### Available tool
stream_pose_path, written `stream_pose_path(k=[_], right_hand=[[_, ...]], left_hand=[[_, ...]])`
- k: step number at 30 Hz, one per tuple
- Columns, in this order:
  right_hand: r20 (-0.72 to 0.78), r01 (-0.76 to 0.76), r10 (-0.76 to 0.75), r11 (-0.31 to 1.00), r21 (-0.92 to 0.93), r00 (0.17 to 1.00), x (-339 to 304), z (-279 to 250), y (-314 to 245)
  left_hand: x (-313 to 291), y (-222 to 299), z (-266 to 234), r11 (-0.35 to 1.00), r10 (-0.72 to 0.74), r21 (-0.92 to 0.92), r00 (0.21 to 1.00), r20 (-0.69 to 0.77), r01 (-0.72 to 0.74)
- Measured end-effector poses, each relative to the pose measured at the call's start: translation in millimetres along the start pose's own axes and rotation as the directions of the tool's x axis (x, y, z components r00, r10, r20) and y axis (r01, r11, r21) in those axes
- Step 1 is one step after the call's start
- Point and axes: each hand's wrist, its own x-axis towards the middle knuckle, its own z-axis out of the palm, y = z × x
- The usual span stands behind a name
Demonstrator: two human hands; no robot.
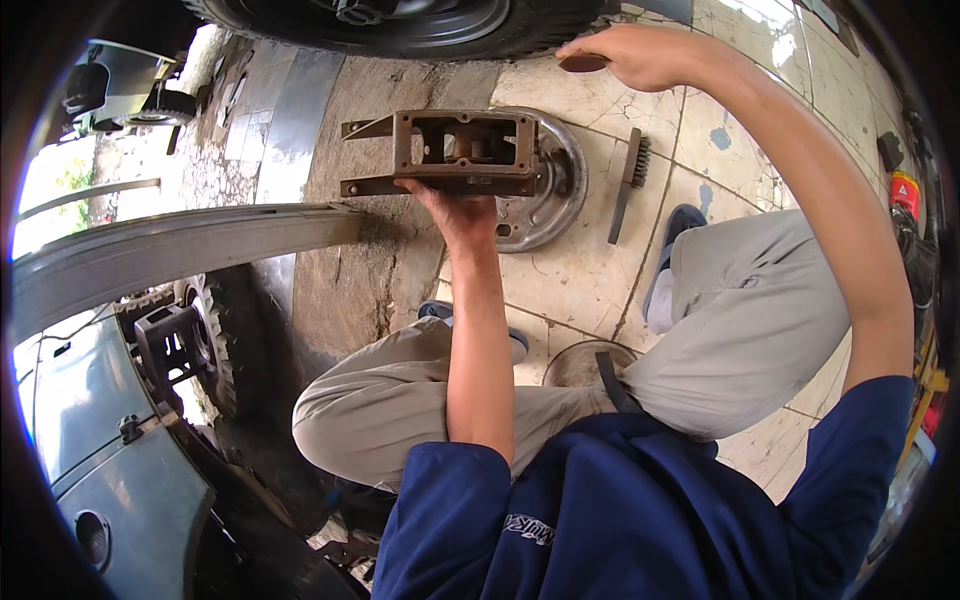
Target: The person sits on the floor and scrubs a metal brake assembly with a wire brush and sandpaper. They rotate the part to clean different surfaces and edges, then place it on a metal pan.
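My left hand is closed on the lower edge of a rusty metal bracket, a box-like frame with two arms sticking out to the left. Behind and to the right of it a round metal plate lies on the tiles, partly hidden by the bracket. Stretched far forward, my right hand grips a small brown flat piece near the big tyre; its exact kind does not show. A wire brush lies on the floor right of the plate, bristles facing right.
A large black tyre stands at the far edge. At the left are a metal beam, a green vehicle body and a treaded wheel. A red can stands at the right edge. A round stool is between my legs.
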Motion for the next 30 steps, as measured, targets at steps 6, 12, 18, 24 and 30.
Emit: stream_pose_path(k=[6, 12, 18, 24, 30], right_hand=[[-0.011, -0.002, 0.001, 0.997, -0.075, 1.000, 5, 4, -8], [-0.077, 0.049, -0.057, 0.993, -0.107, 0.995, 9, 4, 14], [-0.082, 0.012, -0.028, 0.981, -0.191, 0.996, 10, -1, 11], [-0.068, 0.088, -0.093, 0.993, -0.075, 0.993, 5, -1, 21], [0.068, 0.127, -0.118, 0.981, -0.148, 0.991, 1, -32, 21]], left_hand=[[-5, -6, 10, 0.996, 0.020, 0.089, 0.998, -0.060, -0.015], [-9, -12, 22, 0.999, -0.020, 0.051, 1.000, -0.002, 0.020], [-10, -23, 5, 0.996, -0.066, -0.055, 0.998, -0.022, 0.065], [-20, -27, 18, 0.990, -0.142, -0.020, 0.988, -0.068, 0.141], [-1, -10, 45, 0.975, -0.072, 0.204, 0.996, -0.058, 0.083]])
